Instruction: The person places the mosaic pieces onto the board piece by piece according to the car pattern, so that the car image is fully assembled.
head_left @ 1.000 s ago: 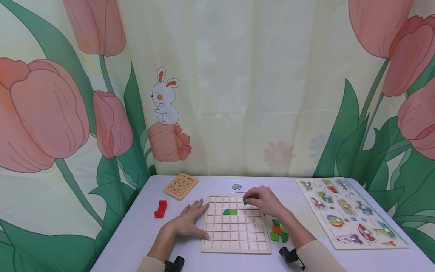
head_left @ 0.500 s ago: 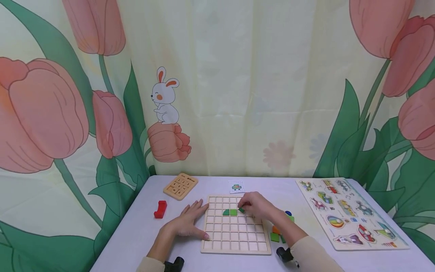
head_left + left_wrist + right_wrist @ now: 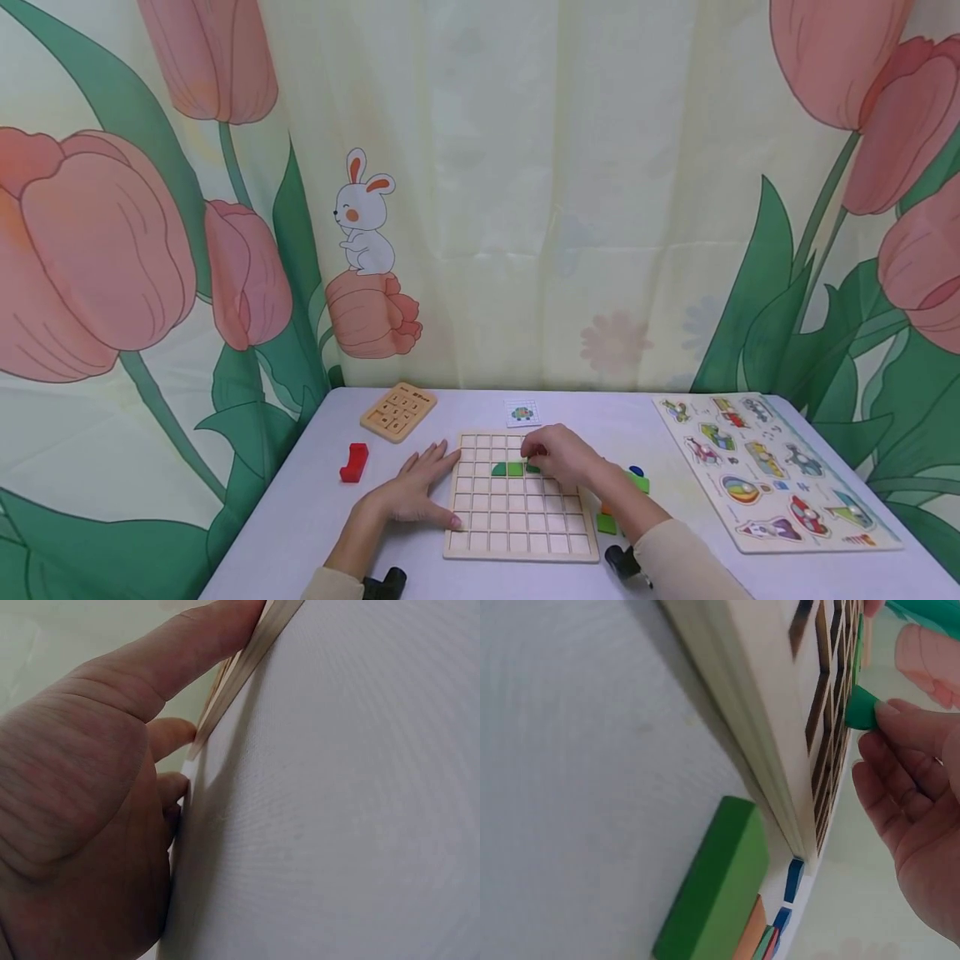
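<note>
- Fingers and thumb of the right hand [image 3: 561, 454] pinch a small dark green piece [image 3: 861, 710] over the far half of a wooden grid board [image 3: 517, 557].
- From the head camera, the hand covers most of that piece; a bit of green shows just right of a light green square [image 3: 515, 469], which sits beside a green rounded piece [image 3: 498, 469] in the same row.
- From the right wrist, the pinched piece shows far more fully, its edge at the grid; whether it is seated in a cell, I cannot tell.
- Spread and extended, the fingers of the left hand [image 3: 415, 490] grasp nothing; thumb and index fingertip touch the board's left edge.
- From the left wrist, the palm side appears, with the board's side edge running past the fingertips, a detail hidden from above.
- Right of the board lie loose pieces [image 3: 607, 523], partly behind the right forearm. The right wrist camera shows their thickness: green nearest, then orange and blue, plus a sliver of red.
- Only the head view takes in the patterned card [image 3: 522, 412] beyond the board, the red piece [image 3: 355, 463] and wooden number tray [image 3: 398, 411] at left, and the picture puzzle [image 3: 817, 547] at right.
</note>
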`<control>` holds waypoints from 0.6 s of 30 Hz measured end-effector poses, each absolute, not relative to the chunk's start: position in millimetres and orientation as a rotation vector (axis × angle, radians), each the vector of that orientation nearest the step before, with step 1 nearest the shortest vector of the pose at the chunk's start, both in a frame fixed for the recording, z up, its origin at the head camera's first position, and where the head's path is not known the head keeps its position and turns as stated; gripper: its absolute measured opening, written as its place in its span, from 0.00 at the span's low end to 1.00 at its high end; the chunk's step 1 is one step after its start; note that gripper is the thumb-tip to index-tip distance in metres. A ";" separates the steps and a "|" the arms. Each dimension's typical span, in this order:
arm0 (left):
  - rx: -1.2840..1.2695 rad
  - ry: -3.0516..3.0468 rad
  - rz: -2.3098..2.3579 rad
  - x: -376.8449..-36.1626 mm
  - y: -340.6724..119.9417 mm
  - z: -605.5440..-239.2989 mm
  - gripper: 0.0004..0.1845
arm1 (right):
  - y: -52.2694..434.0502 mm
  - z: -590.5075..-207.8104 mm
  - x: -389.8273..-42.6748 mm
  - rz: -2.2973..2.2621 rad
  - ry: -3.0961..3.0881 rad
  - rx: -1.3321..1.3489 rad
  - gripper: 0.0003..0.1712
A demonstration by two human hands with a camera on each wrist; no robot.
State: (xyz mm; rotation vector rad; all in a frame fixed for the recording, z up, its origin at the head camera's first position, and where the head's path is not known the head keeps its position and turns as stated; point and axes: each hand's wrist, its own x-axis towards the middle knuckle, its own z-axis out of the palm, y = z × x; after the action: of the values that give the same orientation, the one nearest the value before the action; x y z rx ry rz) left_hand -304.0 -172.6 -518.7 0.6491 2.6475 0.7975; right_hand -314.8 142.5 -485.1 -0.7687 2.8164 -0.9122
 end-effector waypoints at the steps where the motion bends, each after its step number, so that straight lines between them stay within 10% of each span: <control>1: 0.649 2.648 0.794 -304.0 -172.7 -518.8 0.63 | 142.1 -485.9 -314.9 -0.927 2.814 -0.762 0.08; 18: 0.640 2.650 0.795 -304.2 -172.3 -520.4 0.63 | 143.2 -491.2 -316.9 -1.019 2.749 -0.683 0.08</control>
State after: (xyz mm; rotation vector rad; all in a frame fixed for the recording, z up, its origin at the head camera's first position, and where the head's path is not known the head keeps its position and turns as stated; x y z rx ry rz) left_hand -304.2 -172.3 -520.4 0.6401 2.6497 0.7947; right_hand -316.9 143.2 -491.2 -0.6825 2.7491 -1.0191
